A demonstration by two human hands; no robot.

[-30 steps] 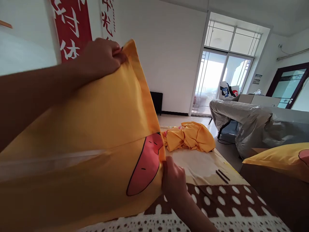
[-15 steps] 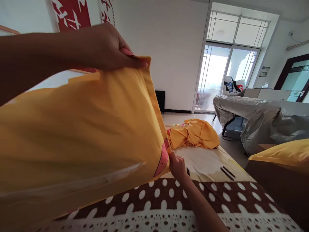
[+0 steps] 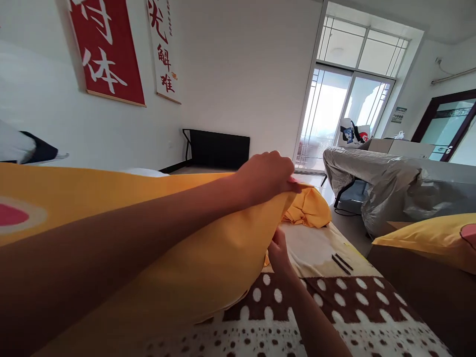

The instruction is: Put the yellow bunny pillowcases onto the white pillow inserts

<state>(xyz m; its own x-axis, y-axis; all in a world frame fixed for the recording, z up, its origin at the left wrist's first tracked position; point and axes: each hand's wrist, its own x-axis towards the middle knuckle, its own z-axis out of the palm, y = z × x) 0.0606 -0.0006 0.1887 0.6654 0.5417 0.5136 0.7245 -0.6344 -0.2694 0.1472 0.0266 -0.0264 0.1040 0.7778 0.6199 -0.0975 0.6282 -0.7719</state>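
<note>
A large yellow pillowcase (image 3: 223, 248) with a pink print fills the left and middle of the head view, held up above the bed. My left hand (image 3: 266, 173) is closed on its upper far corner, the forearm lying across the front of the cloth. Lower down, my right hand (image 3: 278, 248) grips the far edge of the same cloth, its fingertips partly hidden behind the fabric. Beyond both hands, a crumpled yellow cloth (image 3: 310, 208) lies on the patterned blanket (image 3: 312, 248).
To the right, a yellow cushion-like piece (image 3: 427, 235) rests on a brown box (image 3: 405, 287). Behind it stands furniture under grey plastic sheeting (image 3: 386, 173). A black panel (image 3: 219, 148) leans near the back wall, and red and white scrolls (image 3: 111, 54) hang at the left.
My left hand has come down and to the right with the pillowcase's upper corner, nearer my right hand. The cloth now sits lower, uncovering the wall scrolls and black panel.
</note>
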